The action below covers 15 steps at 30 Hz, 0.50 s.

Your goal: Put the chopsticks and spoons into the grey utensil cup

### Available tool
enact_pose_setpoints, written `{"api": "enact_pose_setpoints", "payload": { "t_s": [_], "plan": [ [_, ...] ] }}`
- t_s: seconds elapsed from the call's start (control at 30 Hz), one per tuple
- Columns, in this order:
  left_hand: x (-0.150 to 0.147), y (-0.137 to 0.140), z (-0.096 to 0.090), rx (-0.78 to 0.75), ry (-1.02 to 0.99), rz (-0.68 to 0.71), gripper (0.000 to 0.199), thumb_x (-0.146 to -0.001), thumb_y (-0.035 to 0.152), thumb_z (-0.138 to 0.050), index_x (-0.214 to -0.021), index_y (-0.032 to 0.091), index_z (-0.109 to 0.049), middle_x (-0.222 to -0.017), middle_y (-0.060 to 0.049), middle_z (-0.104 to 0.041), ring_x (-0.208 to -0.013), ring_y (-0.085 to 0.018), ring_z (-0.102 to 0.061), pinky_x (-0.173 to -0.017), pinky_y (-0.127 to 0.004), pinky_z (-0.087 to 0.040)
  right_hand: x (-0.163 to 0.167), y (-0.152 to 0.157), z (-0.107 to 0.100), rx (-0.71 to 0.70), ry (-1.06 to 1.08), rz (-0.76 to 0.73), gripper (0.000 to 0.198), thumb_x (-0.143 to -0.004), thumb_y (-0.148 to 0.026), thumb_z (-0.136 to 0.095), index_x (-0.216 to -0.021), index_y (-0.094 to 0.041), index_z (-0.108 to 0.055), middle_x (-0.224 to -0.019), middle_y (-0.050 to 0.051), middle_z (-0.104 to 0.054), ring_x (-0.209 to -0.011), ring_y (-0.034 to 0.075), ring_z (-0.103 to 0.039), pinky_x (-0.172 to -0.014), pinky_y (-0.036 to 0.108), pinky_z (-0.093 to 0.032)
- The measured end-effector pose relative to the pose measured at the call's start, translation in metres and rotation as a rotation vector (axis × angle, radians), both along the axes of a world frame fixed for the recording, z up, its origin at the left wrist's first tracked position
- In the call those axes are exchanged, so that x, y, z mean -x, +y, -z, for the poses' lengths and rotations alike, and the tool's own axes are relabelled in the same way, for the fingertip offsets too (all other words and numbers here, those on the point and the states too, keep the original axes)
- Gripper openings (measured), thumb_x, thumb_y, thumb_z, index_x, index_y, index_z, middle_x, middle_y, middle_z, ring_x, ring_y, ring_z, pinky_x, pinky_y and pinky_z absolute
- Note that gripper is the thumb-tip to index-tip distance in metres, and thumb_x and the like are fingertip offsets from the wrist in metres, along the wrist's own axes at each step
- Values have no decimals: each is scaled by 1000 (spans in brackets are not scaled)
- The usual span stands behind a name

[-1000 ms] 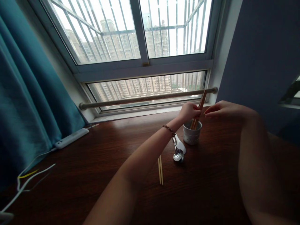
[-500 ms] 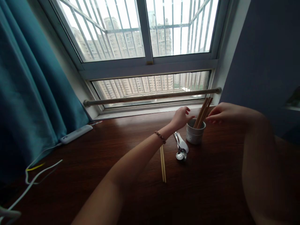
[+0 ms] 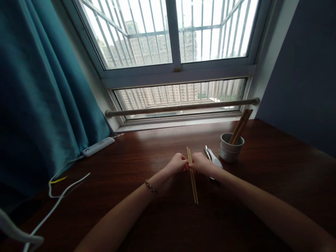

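Since a second ago, when our hands were up at the cup [image 3: 231,151] in the right of the frame, we have brought both down to the middle of the picture, onto the loose pair of chopsticks [image 3: 192,180] lying on the dark worktop [image 3: 131,196]. Our left hand [image 3: 178,163] and right hand [image 3: 201,163] now meet at the pair's upper part, fingers pinched narrowly on it from either side, so the work appears to have passed from the cup to these two sticks. The pair runs nearly straight up the frame, its long axis leaning slightly left at the top, far end toward the window, near end toward us. More chopsticks stand tilted rightward in the cup. Spoons [image 3: 211,159] lie just right of our right hand, between it and the cup.
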<state>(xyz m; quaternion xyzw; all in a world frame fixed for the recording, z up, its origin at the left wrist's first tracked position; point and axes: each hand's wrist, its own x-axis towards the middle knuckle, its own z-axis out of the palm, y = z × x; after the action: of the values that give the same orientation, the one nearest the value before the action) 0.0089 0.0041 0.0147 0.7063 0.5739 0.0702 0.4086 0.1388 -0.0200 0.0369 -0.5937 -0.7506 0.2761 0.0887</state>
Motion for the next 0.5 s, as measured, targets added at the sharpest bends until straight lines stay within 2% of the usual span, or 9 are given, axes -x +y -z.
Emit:
{"api": "enact_pose_setpoints", "payload": {
  "t_s": [0.17,0.3,0.4,0.5],
  "plan": [
    [3,2,1,101,-94,-50,25,-88,31,-45,-84,8,-54,-69,0,-53,-54,-6,-50,-49,-18,-44,-1,2,18,69,76,50,20,-81,-28,-56,-71,-10,-57,-62,-1,-58,-55,9,-56,-54,24,-48],
    [4,-3,-1,145,-194,-46,25,-88,31,-46,-80,8,-53,-63,2,-51,-48,-4,-46,-44,-16,-41,1,5,22,142,168,140,22,-82,-27,-54,-68,-9,-56,-56,-3,-56,-48,7,-54,-48,21,-48],
    [1,-8,-11,106,-305,-26,27,-88,32,-45,-78,8,-53,-60,3,-49,-45,-3,-43,-42,-15,-39,-4,6,5,172,280,183,21,-79,-24,-57,-63,-9,-55,-52,-2,-55,-47,8,-56,-47,21,-49],
    [-1,-12,-26,11,-436,-26,30,-89,35,-41,-82,9,-54,-60,3,-50,-43,-3,-43,-42,-16,-38,-25,5,-36,91,422,212,20,-72,-20,-62,-58,-8,-56,-50,2,-57,-47,9,-56,-46,19,-49]
  ]
}}
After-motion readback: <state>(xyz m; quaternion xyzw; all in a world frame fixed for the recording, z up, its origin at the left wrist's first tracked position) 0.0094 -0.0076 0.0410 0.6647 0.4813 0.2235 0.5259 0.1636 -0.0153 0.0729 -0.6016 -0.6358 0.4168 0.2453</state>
